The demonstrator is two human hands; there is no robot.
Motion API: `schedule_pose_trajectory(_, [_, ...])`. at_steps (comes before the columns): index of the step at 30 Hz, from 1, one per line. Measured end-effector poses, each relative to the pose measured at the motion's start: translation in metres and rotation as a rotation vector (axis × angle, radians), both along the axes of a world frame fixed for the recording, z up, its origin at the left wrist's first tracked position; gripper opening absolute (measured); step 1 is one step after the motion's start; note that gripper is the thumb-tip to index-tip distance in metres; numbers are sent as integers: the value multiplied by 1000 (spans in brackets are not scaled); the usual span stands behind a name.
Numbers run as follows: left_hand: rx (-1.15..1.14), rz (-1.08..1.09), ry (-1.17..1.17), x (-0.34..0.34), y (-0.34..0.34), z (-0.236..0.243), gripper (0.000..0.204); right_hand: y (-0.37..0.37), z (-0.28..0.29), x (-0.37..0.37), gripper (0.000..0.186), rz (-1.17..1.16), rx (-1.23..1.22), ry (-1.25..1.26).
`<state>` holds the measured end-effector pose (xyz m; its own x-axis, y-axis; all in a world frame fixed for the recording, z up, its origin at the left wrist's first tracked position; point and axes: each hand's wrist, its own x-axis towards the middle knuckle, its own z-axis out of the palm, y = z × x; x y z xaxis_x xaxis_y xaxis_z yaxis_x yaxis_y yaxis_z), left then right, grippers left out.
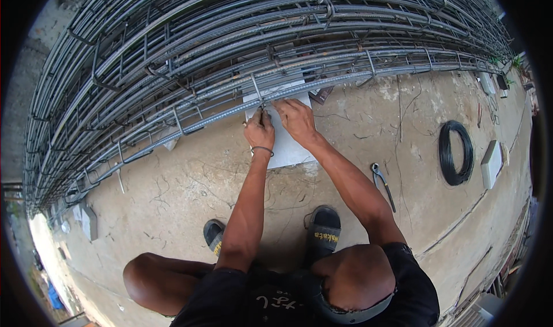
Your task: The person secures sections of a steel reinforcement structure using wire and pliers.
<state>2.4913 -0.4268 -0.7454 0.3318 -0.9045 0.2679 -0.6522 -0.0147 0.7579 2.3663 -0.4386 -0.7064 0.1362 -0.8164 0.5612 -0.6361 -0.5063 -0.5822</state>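
I squat in front of a long cage of grey ribbed steel bars (190, 56) that lies on the concrete. My left hand (259, 130), with a metal bangle on the wrist, is closed on a thin tie wire (260, 111) at the lowest bar. My right hand (295, 118) is beside it, fingertips on the same bar and wire at a stirrup crossing. A white sheet (288, 148) lies on the ground under both hands.
Pliers (381, 183) lie on the concrete to my right. Farther right sit a black coil of wire (456, 153) and a pale block (491, 164). My sandalled feet (326, 229) are below the hands. Concrete spacer blocks (86, 220) lie at the left.
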Motion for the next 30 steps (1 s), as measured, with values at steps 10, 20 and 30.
schedule_pose_trajectory(10, [110,-191,851,5,5,0,29,15,1,6,19,-13,348,-418])
schedule_pose_trajectory(20, [309,-370,1029,28,8,20,7,18,-2,-1,17,-25,381,-447])
schedule_pose_trajectory(30, [374,-380,894,32,0,22,19,13,3,-4,15,-69,209,-224])
